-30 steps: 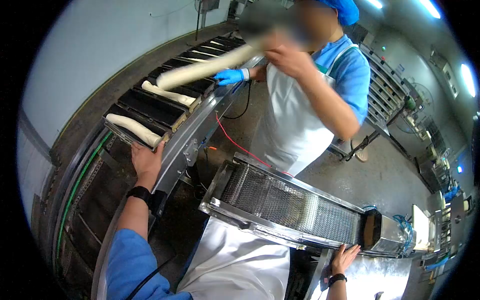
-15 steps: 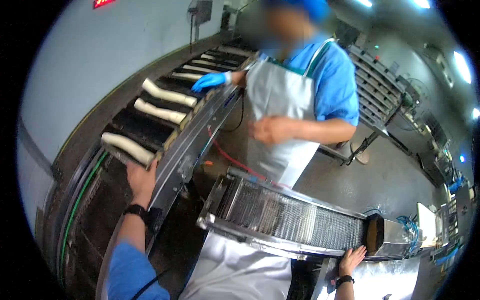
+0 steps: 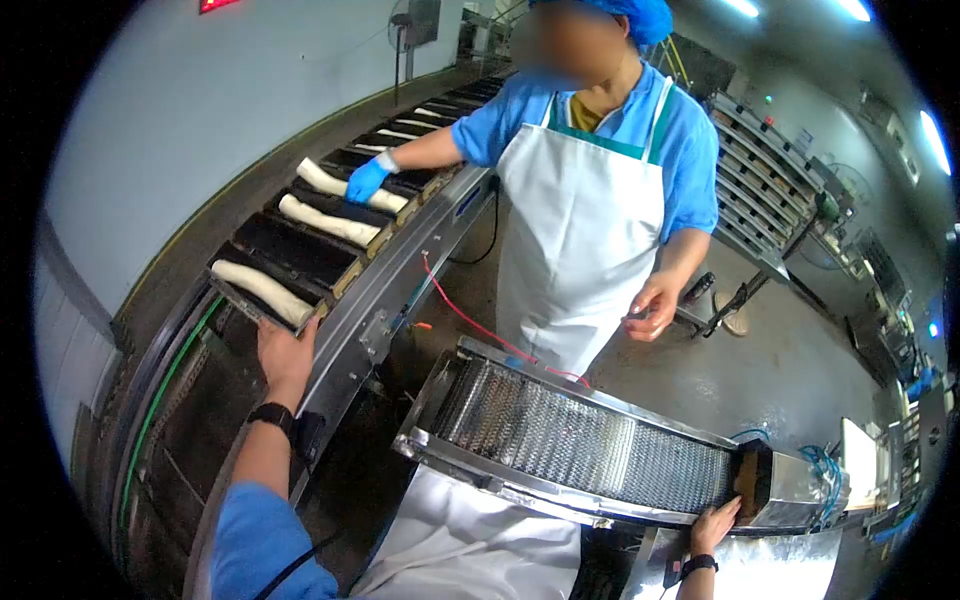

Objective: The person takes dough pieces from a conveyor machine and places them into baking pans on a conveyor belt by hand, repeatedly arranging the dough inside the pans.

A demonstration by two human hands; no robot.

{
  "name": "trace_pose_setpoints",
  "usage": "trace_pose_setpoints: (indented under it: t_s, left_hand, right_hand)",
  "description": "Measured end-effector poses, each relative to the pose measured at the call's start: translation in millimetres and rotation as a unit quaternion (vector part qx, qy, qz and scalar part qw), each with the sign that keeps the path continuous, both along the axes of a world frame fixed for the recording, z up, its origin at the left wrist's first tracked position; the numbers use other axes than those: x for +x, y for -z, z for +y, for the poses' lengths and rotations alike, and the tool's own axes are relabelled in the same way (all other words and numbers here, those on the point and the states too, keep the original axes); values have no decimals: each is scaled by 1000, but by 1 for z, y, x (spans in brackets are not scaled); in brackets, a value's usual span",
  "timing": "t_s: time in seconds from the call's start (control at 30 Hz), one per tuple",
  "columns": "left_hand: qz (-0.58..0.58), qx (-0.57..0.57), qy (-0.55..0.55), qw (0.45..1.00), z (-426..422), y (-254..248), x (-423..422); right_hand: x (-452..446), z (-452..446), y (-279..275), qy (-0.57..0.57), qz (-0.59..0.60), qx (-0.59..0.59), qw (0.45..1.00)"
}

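Observation:
My left hand (image 3: 286, 352) is at the near end of a dark tray (image 3: 236, 304), fingers and thumb closed about its edge. A long pale dough roll (image 3: 262, 290) lies in that tray, close to my thumb. Farther up the line, more dough rolls (image 3: 330, 220) rest in similar dark trays. At the right end of a narrow mesh conveyor (image 3: 560, 436), my right hand (image 3: 716, 524) lies on the metal side rail. Its fingers are stretched out toward a brown block (image 3: 750, 480) and it grips nothing.
A co-worker in a white apron (image 3: 585, 225) stands across the mesh conveyor. Their blue-gloved hand (image 3: 368, 182) is on a dough roll; their other hand (image 3: 652, 305) hangs in front. A metal conveyor frame (image 3: 400, 280) runs along the tray line. A rack (image 3: 765, 165) stands behind.
The co-worker's gloved hand has come nearer along the line onto a dough roll, and their bare hand has moved right and down. My right hand has shifted slightly toward the brown block.

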State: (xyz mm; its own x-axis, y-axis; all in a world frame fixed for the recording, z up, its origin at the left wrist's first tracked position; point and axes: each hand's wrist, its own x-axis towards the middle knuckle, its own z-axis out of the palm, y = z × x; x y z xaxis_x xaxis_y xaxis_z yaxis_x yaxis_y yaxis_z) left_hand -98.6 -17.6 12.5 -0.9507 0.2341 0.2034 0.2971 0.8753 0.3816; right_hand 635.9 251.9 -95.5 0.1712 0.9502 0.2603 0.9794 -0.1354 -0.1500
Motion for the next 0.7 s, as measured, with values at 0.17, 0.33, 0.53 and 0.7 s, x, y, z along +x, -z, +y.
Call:
trace_pose_setpoints:
  t_s: [0.17, 0.33, 0.53, 0.7]
  left_hand:
    - [1, 3, -7, 1000, -1, 3, -1]
    - [-7, 13, -39, 999, -1, 6, -2]
    - [-17, 64, -4, 998, -4, 3, -2]
    - [-41, 61, -7, 997, -5, -6, -2]
  right_hand:
    - [-8, 12, -16, -3, 39, -28, 999]
    - [-25, 24, -13, -82, 30, 1, 996]
    - [-70, 17, -35, -104, -93, -19, 990]
    - [-62, 32, -58, -159, -239, -81, 954]
